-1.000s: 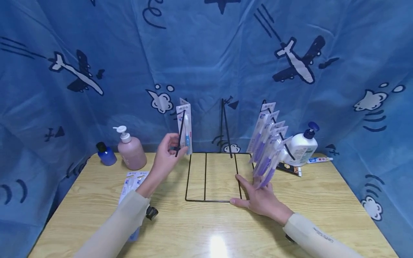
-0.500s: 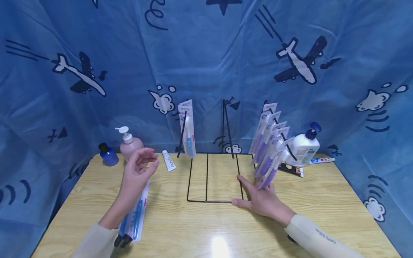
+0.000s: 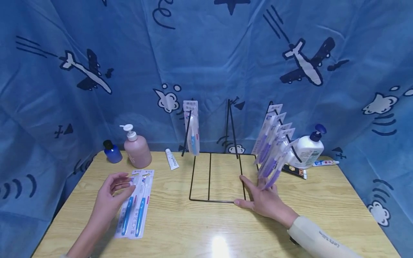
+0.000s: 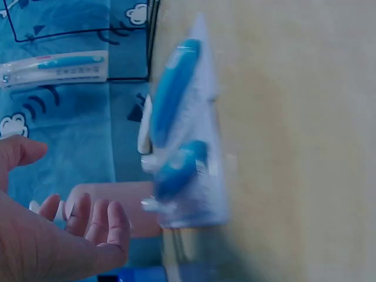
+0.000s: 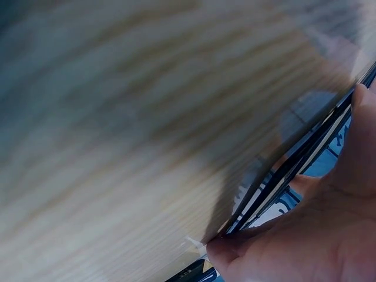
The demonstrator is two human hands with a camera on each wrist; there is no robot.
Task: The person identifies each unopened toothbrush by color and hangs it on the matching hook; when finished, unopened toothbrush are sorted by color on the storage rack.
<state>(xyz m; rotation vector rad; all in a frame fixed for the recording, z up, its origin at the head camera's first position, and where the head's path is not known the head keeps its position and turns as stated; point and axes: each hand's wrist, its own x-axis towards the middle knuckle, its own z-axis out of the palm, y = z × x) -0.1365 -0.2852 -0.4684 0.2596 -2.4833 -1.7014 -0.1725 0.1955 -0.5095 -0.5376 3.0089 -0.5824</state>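
My left hand is over two packaged blue toothbrushes lying side by side on the table; its fingers are loosely bent with nothing between them. In the left wrist view the hand appears apart from the packs. A black wire rack stands at the middle. Blue toothbrush packs hang on its left hook, and several purple toothbrush packs hang on its right hook. My right hand rests with spread fingers on the rack's right base, partly hidden by the purple packs.
Behind the left hand are a pink pump bottle, a small blue bottle and a white tube. To the right stand a white pump bottle, a dark box and a toothpaste tube. A blue curtain hangs behind.
My left hand has left the rack's left hook, where a blue toothbrush pack hangs, and moved left and down to the packs on the table. The right hand has stayed on the rack.
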